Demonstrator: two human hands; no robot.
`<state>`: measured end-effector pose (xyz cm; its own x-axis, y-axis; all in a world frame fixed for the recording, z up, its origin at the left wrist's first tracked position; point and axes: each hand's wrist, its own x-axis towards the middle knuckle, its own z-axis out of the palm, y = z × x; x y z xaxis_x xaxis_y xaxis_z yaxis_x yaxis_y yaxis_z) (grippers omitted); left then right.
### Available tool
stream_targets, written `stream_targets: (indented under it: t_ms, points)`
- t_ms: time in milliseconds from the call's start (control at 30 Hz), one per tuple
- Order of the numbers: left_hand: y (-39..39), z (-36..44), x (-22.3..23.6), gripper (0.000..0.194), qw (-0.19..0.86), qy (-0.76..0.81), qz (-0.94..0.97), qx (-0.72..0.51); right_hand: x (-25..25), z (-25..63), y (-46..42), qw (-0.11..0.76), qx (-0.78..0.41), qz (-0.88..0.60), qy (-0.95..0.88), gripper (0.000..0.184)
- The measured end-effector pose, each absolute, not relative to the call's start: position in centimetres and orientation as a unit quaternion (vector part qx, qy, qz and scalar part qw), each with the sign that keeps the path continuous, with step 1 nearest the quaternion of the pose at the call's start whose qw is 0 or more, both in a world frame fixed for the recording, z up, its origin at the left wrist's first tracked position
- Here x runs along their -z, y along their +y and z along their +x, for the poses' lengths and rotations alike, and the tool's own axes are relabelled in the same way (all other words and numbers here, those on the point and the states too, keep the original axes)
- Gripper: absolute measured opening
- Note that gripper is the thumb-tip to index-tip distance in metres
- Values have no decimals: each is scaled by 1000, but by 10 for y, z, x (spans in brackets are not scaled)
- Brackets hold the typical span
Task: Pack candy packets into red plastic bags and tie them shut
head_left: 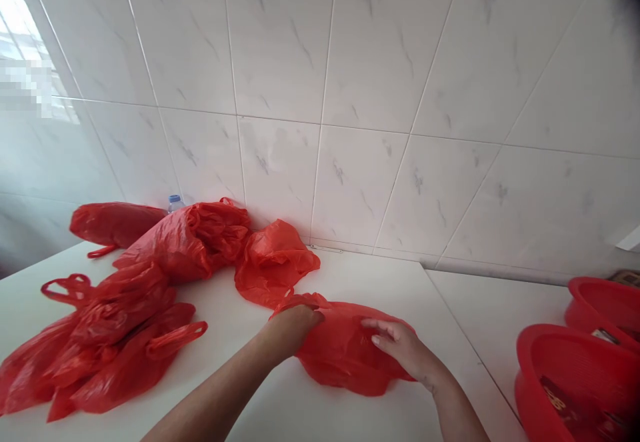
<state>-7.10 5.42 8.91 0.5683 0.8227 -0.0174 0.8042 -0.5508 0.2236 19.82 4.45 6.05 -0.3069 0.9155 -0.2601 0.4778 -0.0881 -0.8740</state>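
A thin red plastic bag [345,362] lies spread on the white table in front of me. My left hand [296,325] grips the bag's gathered upper left part, its fingertips partly hidden by the film. At the bag's right side, my right hand [397,343] has its fingers stretched out against the film, with thumb and fingers apart. Just behind my left hand, another red plastic bag [275,262] sits crumpled and looks loosely puffed up.
Filled red bags [120,322] are heaped at the left, with more red bags [175,242] near the wall. A blue-capped bottle [175,203] stands behind them. Red basins [530,362] holding small packets are at the right. A tiled wall [280,162] bounds the white table [390,275].
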Motion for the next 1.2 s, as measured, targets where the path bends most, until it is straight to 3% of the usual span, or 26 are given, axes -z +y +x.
stream_targets:
  t_ms: [67,200,333,500,667,800,900,967,1067,1200]
  points:
    - [47,-63,-93,30,102,438,891,-69,-62,198,43,217,-515,-530,-638,43]
    - [36,-48,-97,33,98,375,914,-119,-58,195,41,178,-493,-547,-653,59]
    - [54,-51,-84,49,3,430,891,-144,-52,197,43,174,-514,-516,-663,62]
    - [70,-71,-69,44,-35,516,841,-158,-49,207,43,279,-668,-348,-596,59]
    - [27,-61,-75,41,-56,441,865,-234,-51,200,44,378,-651,-383,-535,56]
    - [10,-35,-71,35,86,395,907,-118,-51,181,47,328,-525,-527,-582,56]
    - [19,-32,-60,51,114,500,856,-70,-47,171,48,283,-435,-601,-608,57]
    - [25,-39,-56,59,113,538,833,-59,-45,170,48,272,-425,-617,-604,52]
    - [26,-54,-59,52,121,554,822,-50,-48,176,47,254,-456,-596,-611,36]
    - [19,-60,-78,41,113,544,828,-68,-66,188,41,236,-495,-545,-635,40]
